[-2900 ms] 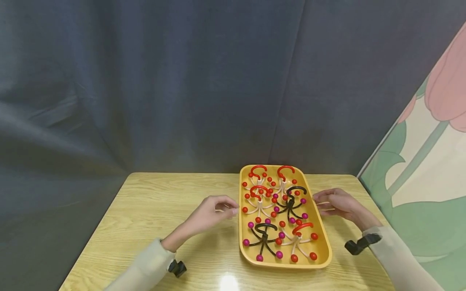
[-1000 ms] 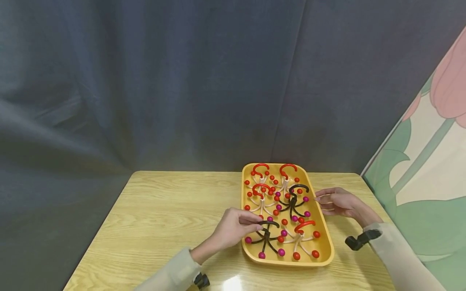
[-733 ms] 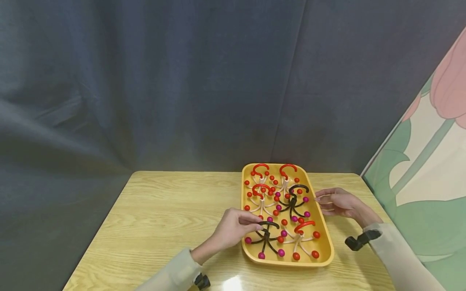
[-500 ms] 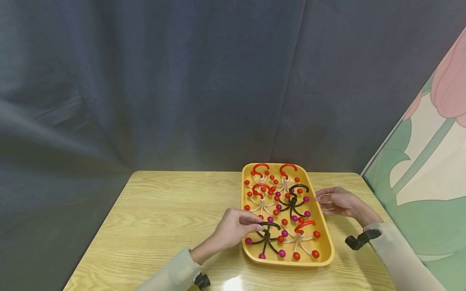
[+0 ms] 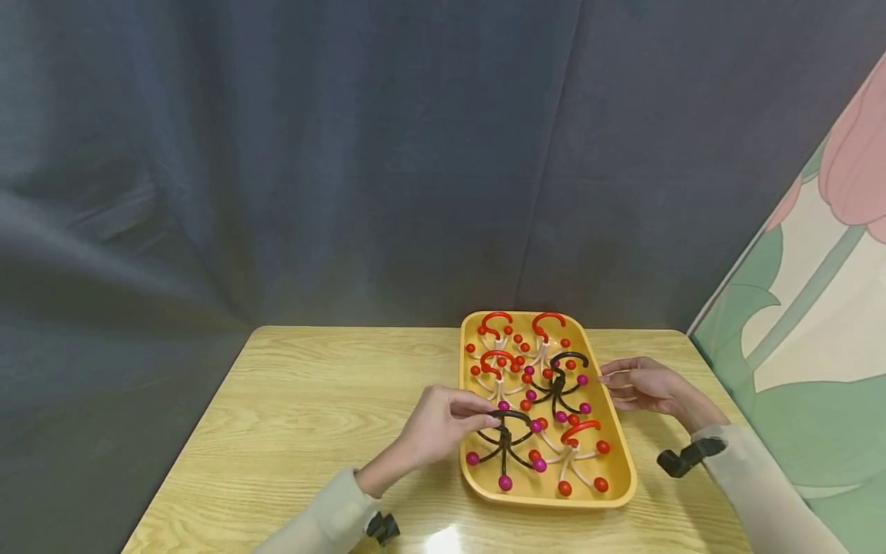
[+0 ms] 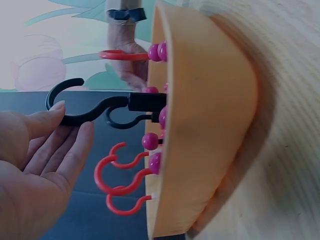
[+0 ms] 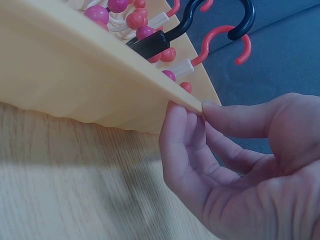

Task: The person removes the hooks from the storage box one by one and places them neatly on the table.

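With thumb and fingertips my left hand (image 5: 438,425) pinches the curved top of a black hook (image 5: 507,437); its splayed legs end in magenta balls. In the left wrist view the black hook (image 6: 82,116) stands above the tray wall, the thumb on one side and fingers on the other. The yellow tray (image 5: 609,492) also holds another black hook (image 5: 557,385) and several white-legged hooks with red tops and red balls, one of them a red hook (image 5: 571,446) at the front right. My right hand (image 5: 647,388) pinches the tray's right rim, thumb above and fingers against the outer wall (image 7: 150,85).
The tray stands on a light wooden table (image 5: 311,415), whose surface extends to its left. A dark curtain (image 5: 388,169) hangs behind the table's back edge. To the right is a panel (image 5: 817,323) painted with flowers.
My left hand has gone from the tray's left rim to the front-left black hook and pinched it. Just now that hook has risen slightly and turned. The right hand stays at the rim.
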Tool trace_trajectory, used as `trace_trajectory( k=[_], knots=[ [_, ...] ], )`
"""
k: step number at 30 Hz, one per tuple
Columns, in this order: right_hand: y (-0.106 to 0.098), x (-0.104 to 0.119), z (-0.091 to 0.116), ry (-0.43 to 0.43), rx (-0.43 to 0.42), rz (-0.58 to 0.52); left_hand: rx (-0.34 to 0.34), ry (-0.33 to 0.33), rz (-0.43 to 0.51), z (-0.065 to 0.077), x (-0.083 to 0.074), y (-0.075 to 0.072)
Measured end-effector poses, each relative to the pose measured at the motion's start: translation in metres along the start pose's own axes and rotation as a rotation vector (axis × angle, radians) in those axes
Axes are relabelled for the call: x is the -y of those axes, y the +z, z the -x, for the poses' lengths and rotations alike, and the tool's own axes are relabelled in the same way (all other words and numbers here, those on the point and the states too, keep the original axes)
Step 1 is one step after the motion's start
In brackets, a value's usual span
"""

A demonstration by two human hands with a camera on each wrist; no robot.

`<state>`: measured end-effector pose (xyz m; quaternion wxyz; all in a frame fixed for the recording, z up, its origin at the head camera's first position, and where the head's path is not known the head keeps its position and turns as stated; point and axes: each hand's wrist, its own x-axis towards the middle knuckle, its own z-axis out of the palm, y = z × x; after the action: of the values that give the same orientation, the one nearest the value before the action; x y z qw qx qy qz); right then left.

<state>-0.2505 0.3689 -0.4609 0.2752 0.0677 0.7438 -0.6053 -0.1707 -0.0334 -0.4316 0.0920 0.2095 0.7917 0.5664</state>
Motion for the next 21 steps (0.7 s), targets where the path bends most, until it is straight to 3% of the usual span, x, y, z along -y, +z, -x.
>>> trace_trajectory(
  k=[10,21],
  knots=[
    [-0.002,-0.003,-0.004,0.004,0.001,-0.004,-0.009,0.054,0.007,-0.003,-0.017,-0.024],
    [-0.002,0.0,-0.003,0.0,0.017,-0.026,-0.108,0.058,-0.016,-0.003,-0.03,-0.07]
  ],
)
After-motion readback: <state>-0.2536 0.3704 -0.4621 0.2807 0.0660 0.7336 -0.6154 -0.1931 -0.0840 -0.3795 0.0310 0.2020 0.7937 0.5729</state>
